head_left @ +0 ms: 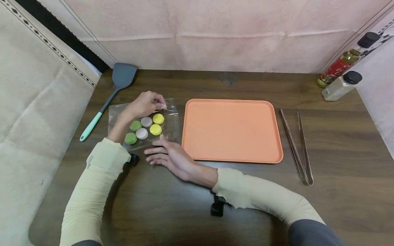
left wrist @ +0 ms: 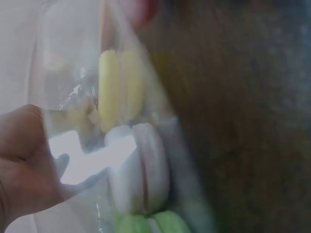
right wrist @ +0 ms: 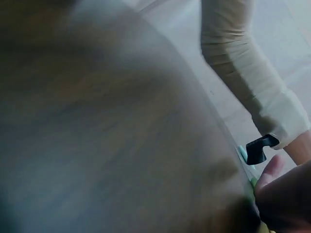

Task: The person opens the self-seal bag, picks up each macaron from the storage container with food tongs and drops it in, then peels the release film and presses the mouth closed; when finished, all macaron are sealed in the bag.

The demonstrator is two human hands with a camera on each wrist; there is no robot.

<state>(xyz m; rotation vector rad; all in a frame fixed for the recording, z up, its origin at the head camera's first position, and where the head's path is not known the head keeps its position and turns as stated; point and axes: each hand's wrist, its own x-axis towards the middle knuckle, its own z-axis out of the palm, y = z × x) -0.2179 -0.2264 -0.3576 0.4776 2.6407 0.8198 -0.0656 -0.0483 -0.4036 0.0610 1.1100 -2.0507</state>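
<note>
A clear plastic bag [head_left: 173,121] of macarons lies at the left of the table. Inside are two green, two pale lilac and two yellow macarons [head_left: 155,129]. My left hand [head_left: 146,104] pinches the bag's far edge between thumb and fingers. In the left wrist view the left hand [left wrist: 29,165] is partly behind the shiny film, beside a yellow macaron [left wrist: 119,92] and a pale macaron [left wrist: 138,167]. My right hand [head_left: 176,159] holds nothing, its fingers spread near the bag's front right corner. The right wrist view mostly shows blurred tabletop, with part of the right hand [right wrist: 286,196] at the lower right.
An orange tray [head_left: 232,131] lies right of the bag, with metal tongs [head_left: 300,153] beyond it. A grey spatula [head_left: 123,76] with a mint handle lies at the far left. An oil bottle [head_left: 337,66] and a black-capped jar [head_left: 340,87] stand at the back right.
</note>
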